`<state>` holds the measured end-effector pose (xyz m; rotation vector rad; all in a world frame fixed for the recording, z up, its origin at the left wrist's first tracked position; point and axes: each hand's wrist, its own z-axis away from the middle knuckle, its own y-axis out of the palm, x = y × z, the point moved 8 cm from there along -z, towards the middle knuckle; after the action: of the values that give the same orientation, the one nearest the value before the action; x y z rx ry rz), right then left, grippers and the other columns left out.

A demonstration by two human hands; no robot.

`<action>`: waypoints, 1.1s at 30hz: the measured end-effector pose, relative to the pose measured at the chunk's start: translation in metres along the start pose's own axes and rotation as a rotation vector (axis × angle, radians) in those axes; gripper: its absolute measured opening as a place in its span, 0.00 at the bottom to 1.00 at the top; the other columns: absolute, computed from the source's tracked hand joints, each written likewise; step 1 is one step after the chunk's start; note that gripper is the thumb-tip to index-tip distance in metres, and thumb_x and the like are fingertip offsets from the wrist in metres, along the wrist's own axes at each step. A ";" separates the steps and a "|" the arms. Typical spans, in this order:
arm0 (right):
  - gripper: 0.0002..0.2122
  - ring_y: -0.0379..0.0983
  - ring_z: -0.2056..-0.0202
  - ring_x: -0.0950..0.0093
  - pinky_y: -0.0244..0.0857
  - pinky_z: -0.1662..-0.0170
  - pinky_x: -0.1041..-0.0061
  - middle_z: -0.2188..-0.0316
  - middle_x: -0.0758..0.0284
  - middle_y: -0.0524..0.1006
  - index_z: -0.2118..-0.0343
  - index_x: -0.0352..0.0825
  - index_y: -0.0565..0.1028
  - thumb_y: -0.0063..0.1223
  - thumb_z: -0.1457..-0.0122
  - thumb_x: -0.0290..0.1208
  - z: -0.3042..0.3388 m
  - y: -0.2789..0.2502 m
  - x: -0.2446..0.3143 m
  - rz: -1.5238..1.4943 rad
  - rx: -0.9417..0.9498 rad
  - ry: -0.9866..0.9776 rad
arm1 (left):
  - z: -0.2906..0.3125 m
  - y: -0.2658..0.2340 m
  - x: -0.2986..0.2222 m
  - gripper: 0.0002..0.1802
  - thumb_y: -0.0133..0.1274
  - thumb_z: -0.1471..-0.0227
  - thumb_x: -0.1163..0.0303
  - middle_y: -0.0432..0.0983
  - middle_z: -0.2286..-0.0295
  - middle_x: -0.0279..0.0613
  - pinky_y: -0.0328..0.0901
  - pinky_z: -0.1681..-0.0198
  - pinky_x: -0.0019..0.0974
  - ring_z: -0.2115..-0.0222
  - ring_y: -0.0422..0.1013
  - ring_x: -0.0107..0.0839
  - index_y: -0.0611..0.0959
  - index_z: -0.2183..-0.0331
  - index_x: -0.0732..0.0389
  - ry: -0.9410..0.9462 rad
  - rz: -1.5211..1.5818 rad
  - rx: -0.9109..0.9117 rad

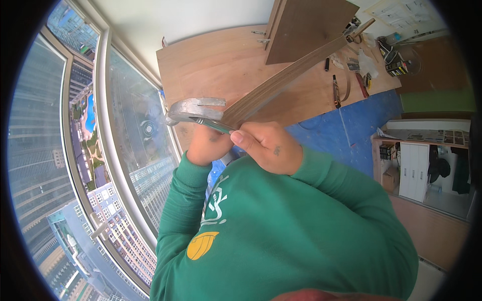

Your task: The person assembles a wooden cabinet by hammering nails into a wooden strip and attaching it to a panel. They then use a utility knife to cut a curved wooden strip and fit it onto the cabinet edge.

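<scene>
The hammer [197, 109] is held up above the near edge of the desk, in front of the chest, its claw pointed toward three o'clock and its green handle slanted toward four. The handle is gripped by the right hand [272, 145], at four o'clock from the hammer's head, with the thumb laid along it. The left hand [204, 147] is set at six o'clock, just below the head; its fingers are hidden, so what is grasped by it, if anything, cannot be told.

Directly behind the hammer, the near end of a wood strip [288, 80] is partly covered by the hands; the strip is stretched away toward two o'clock. A brown board [306, 32] is stood on the desk [206, 65] farther out at two o'clock, beside the strip. At three o'clock, a cutter [336, 92] and red pliers [361, 85] are laid near the desk's right-hand edge, with a clear bag [368, 63] just above the pliers.

Below that edge, the floor is covered by a blue sheet [334, 135]. Between three and four o'clock, well apart, a white cabinet [413, 170] is seen. At nine o'clock, towers and a blue pool [90, 113] are seen through the window [103, 100].
</scene>
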<state>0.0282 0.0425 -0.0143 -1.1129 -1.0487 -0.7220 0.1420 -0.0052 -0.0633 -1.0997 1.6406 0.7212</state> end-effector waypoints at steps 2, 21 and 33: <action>0.19 0.66 0.77 0.74 0.64 0.70 0.70 0.79 0.63 0.73 0.69 0.29 0.76 0.49 0.27 0.40 0.001 -0.001 -0.010 -0.026 -0.021 0.016 | 0.003 0.003 -0.003 0.28 0.61 0.52 0.82 0.81 0.56 0.44 0.71 0.51 0.39 0.56 0.75 0.33 0.80 0.47 0.67 -0.027 0.035 -0.007; 0.28 0.57 0.85 0.83 0.53 0.81 0.79 0.85 0.75 0.61 0.73 0.33 0.72 0.45 0.29 0.57 0.008 -0.180 -0.111 0.086 -0.538 0.362 | -0.005 0.000 0.016 0.39 0.45 0.61 0.86 0.82 0.55 0.50 0.69 0.51 0.32 0.58 0.78 0.31 0.79 0.43 0.68 -0.284 0.055 0.120; 0.28 0.56 0.89 0.80 0.50 0.85 0.77 0.86 0.74 0.61 0.74 0.34 0.70 0.44 0.30 0.58 -0.009 -0.314 -0.158 0.041 -0.717 0.503 | -0.003 0.004 0.007 0.37 0.46 0.61 0.88 0.80 0.48 0.51 0.69 0.47 0.35 0.53 0.78 0.37 0.80 0.44 0.69 -0.240 0.062 0.056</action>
<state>-0.3035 -0.0690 -0.0498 -1.4384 -0.3268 -1.3196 0.1366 -0.0089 -0.0691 -0.8890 1.4863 0.8098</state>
